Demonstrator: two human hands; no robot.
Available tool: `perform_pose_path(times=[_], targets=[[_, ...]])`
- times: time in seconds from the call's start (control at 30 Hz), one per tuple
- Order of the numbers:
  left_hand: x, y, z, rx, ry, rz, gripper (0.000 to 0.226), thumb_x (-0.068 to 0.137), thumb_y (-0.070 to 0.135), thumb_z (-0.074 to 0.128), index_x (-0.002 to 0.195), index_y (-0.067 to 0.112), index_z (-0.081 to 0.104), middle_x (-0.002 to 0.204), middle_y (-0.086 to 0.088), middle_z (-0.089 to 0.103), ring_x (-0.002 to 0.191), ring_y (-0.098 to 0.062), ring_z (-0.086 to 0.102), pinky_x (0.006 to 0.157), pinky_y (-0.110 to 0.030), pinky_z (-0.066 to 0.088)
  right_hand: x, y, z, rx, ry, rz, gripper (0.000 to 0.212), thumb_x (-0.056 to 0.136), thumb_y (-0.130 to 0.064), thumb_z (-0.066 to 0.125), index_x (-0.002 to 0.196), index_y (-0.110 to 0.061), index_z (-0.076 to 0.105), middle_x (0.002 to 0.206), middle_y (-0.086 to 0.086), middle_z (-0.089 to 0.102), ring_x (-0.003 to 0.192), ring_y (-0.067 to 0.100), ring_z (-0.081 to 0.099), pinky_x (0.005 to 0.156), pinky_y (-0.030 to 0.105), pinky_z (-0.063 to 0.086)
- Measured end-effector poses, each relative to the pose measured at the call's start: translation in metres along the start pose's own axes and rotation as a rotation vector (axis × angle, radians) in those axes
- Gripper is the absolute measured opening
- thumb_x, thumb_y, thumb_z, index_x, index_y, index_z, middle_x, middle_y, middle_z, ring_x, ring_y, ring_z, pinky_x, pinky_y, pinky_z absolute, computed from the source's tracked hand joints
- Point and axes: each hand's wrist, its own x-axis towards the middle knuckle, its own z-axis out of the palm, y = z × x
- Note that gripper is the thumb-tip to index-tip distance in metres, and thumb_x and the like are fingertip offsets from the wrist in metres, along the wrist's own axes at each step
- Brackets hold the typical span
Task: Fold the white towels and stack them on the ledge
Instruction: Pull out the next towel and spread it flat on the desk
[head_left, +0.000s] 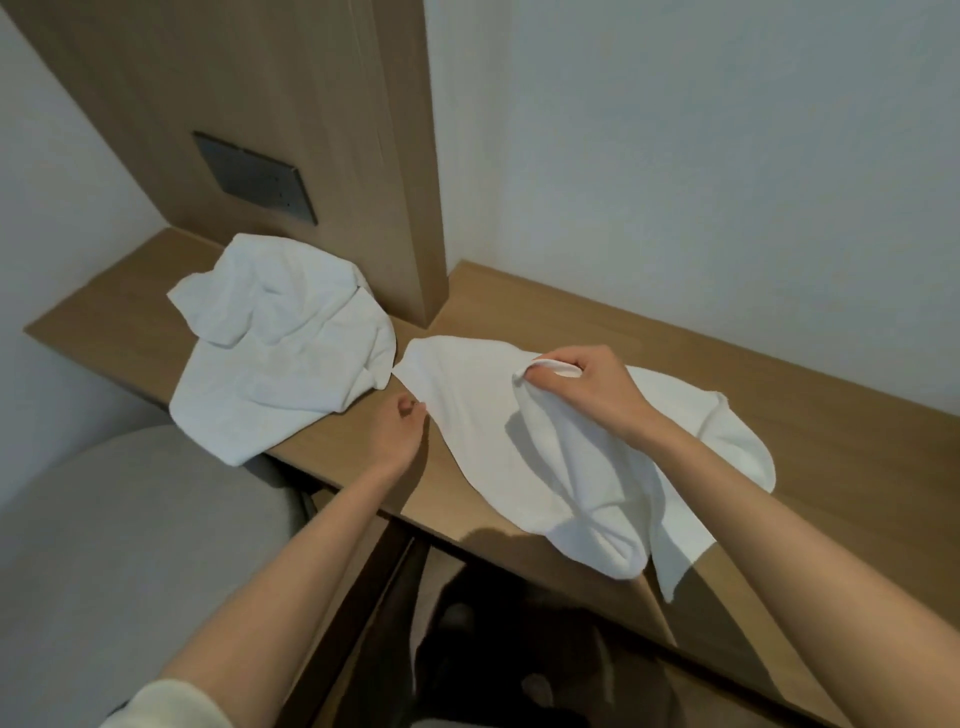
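Right hand (587, 389) pinches towel (478, 431) fold; left hand (400, 436) fingers (413, 410) curled at edge, grip unclear.

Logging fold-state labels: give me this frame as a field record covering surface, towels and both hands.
surface: light-brown wooden ledge
towel_1: crumpled white cloth towel, left part of ledge, unfolded, near corner overhangs front edge
towel_2: spread white cloth towel, right of it, near end hangs over front edge
right hand: pinches a raised edge of the spread towel
left hand: at spread towel's left edge, fingers curled, grip unclear
folded_stack: none yet
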Motion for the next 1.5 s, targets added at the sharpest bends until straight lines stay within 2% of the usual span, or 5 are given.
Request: perform_pose_path(times=[0.37,0.63,0.87,1.1,1.5], targets=[[0.089,-0.003,-0.002,0.417,-0.070,0.137,0.054,0.098,0.026,0.048,0.145,0.007,0.029,0.150,-0.014,0.028,0.134,-0.030,0.035,0.110,-0.038,0.028,0.077,0.025,0.048,-0.095,-0.123,0.145,0.011,0.086,-0.028,0.065,0.086,-0.028,0.076,0.099,-0.013,0.071,0.101,0.008,0.061,0.091,0.029,0.045],[0.102,-0.003,-0.007,0.181,-0.075,0.036,0.034,0.087,0.018,0.066,0.114,0.000,0.058,0.120,-0.017,0.059,0.113,-0.029,0.054,0.094,-0.030,0.039,0.091,0.028,0.058,-0.105,-0.108,0.185,0.015,0.088,-0.024,0.065,0.094,-0.016,0.076,0.103,-0.006,0.071,0.098,0.010,0.061,0.086,0.027,0.045],[0.087,0.041,-0.020,-0.161,-0.033,0.076,0.042,0.093,0.021,0.059,0.131,0.005,0.049,0.133,-0.010,0.056,0.122,-0.025,0.052,0.091,-0.016,0.041,0.081,0.005,0.044,-0.015,-0.031,0.111,0.016,0.086,-0.019,0.067,0.077,-0.032,0.071,0.083,-0.023,0.068,0.082,-0.008,0.059,0.070,0.003,0.038],[0.054,0.121,-0.018,-0.352,-0.137,0.388,0.004,0.092,0.014,0.059,0.096,0.015,0.059,0.088,0.000,0.064,0.082,-0.008,0.059,0.074,-0.021,0.049,0.056,-0.033,-0.005,0.132,0.101,-0.051,0.010,0.072,-0.021,0.083,0.078,-0.022,0.075,0.079,-0.013,0.072,0.075,-0.003,0.063,0.068,0.008,0.043],[-0.044,0.223,0.017,-0.325,-0.253,0.704,0.018,0.097,0.015,0.053,0.085,0.012,0.065,0.062,0.020,0.056,0.058,0.009,0.047,0.057,-0.009,0.035,0.006,-0.060,-0.112,0.041,0.092,-0.223,0.013,0.090,-0.026,0.064,0.090,-0.014,0.060,0.069,0.000,0.067,0.066,0.005,0.054,0.063,0.021,0.041]])
